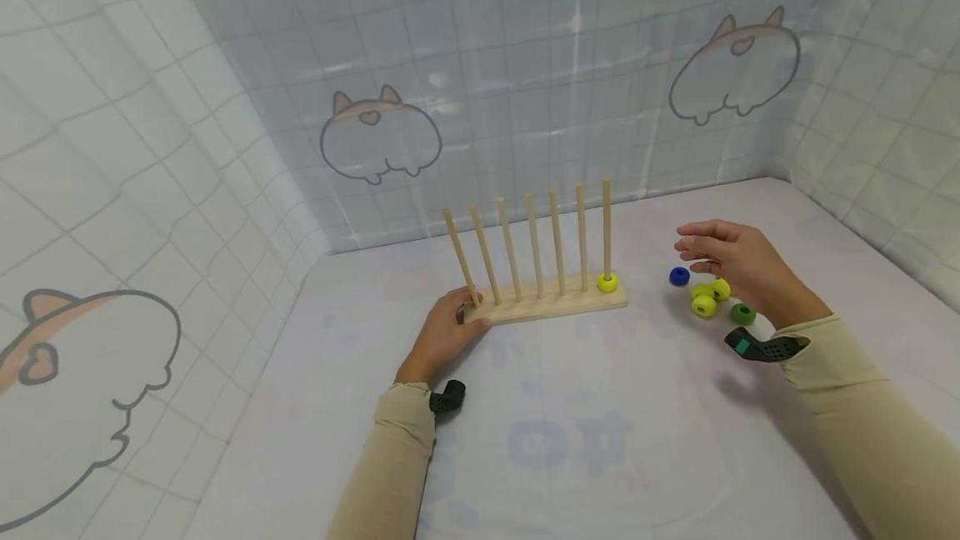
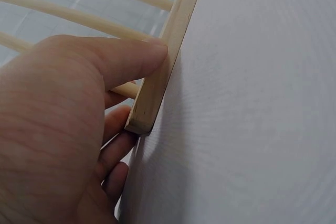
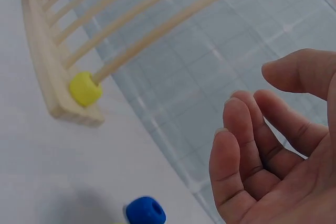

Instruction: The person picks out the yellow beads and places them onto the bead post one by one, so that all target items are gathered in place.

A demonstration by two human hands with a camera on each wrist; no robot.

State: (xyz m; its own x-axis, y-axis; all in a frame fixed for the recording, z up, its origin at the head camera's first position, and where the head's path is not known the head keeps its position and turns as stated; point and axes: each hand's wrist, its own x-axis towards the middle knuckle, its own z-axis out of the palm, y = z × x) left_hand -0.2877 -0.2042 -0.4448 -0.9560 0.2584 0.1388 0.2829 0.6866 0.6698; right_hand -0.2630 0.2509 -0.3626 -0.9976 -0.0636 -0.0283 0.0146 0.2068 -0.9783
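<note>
A wooden peg rack [image 1: 551, 307], a flat base with several upright dowels, stands on the table. One yellow bead [image 1: 607, 282] sits low on its rightmost dowel. At the rack's left end my left hand [image 1: 441, 336] grips the base, with the thumb [image 2: 137, 61] along its front edge and the other fingers behind. My right hand [image 1: 738, 261] hovers above loose beads, fingers bent loosely and thumb apart, holding nothing. Below it lie a blue bead [image 1: 679, 276], yellow beads [image 1: 703, 306] and a green bead [image 1: 743, 313]. The right wrist view also shows the blue bead [image 3: 146, 211].
A pale patterned cloth [image 1: 570, 440] covers the table. Behind the rack hangs a tiled-pattern curtain [image 1: 525, 90] with cartoon animals, and similar sheets close off the left and right sides. Each wrist wears a black strap-mounted device [image 1: 450, 397].
</note>
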